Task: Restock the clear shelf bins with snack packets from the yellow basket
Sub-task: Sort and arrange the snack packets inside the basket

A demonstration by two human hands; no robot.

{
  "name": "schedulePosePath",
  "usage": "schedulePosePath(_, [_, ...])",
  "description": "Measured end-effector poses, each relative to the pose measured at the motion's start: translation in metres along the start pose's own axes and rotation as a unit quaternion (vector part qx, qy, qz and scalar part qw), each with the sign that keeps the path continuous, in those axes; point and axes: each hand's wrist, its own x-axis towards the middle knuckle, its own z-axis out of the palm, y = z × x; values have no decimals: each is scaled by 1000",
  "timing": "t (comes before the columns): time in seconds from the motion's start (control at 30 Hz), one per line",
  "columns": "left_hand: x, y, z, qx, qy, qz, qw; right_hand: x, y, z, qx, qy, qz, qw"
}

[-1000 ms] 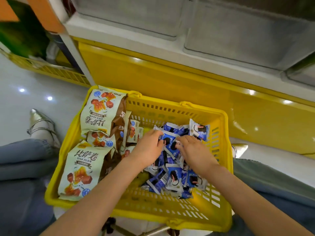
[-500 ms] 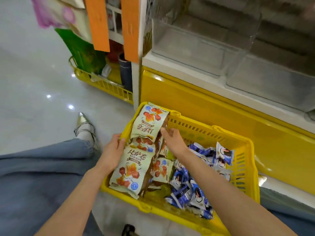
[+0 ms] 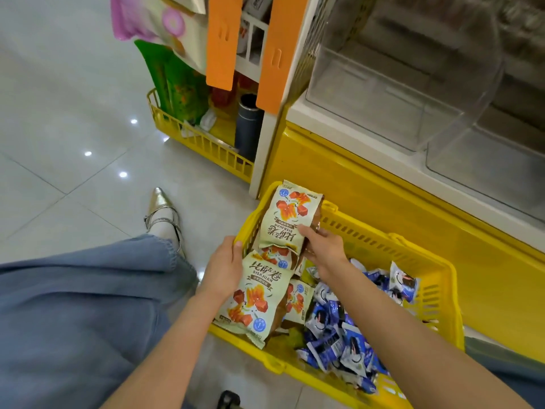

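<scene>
Cream snack packets, left end of yellow basket: we log both hands newly moved here from the blue packets, right hand pinching the upright one, left hand against the near one (grip hidden, we cannot tell), so the clear shelf bins likely get these next.

Silver shoe, dark flask

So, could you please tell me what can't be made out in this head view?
- Left hand: fingers tucked behind the near snack packet, so its grip is unclear.
- Back of the upright packet that the right hand pinches: faces away.
- Yellow basket near corner: covered by the right forearm, cut by the bottom edge.
- Clear shelf bins: glare hides the upper ones' contents.
</scene>
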Motion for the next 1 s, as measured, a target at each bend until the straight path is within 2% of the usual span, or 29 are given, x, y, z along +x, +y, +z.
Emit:
schedulePosePath(0.13, [-4, 7, -4, 8, 9, 17, 1000, -15, -20, -16, -96, 7, -140, 985])
schedulePosePath(0.2, [-11, 20, -6, -5, 46, 52, 998, -28, -36, -28, -163, -34, -219, 962])
schedulePosePath(0.27, [-19, 40, -11, -90, 57, 77, 991, -41, -50, -39, -227, -94, -285, 927])
schedulePosePath(0.37, [-29, 68, -25, -279, -57, 17, 958, -59, -63, -53, -308, -181, -311, 881])
schedulePosePath(0.43, [-33, 77, -34, -343, -158, -24, 926, -68, -71, -61, -317, -218, -305, 871])
schedulePosePath(0.53, [-39, 82, -35, -322, -273, -21, 906, -77, -84, -73, -319, -248, -287, 868])
schedulePosePath(0.6, [-44, 83, -29, -318, -301, -21, 899, -79, -85, -80, -314, -255, -276, 872])
schedulePosePath(0.67, [-49, 83, -23, -336, -288, -26, 896, -81, -81, -84, -288, -241, -269, 887])
schedulePosePath(0.77, [-53, 83, -20, -385, -239, -41, 891, -84, -71, -88, -274, -160, -291, 903])
schedulePosePath(0.83, [-54, 81, -20, -428, -207, -52, 878, -88, -62, -91, -281, -122, -274, 911])
schedulePosePath(0.93, [-57, 80, -18, -448, -194, -57, 871, -92, -45, -96, -216, -183, -203, 937])
schedulePosePath(1.0, [-62, 78, -17, -412, -215, -43, 884, -92, -37, -95, -152, -201, -172, 952])
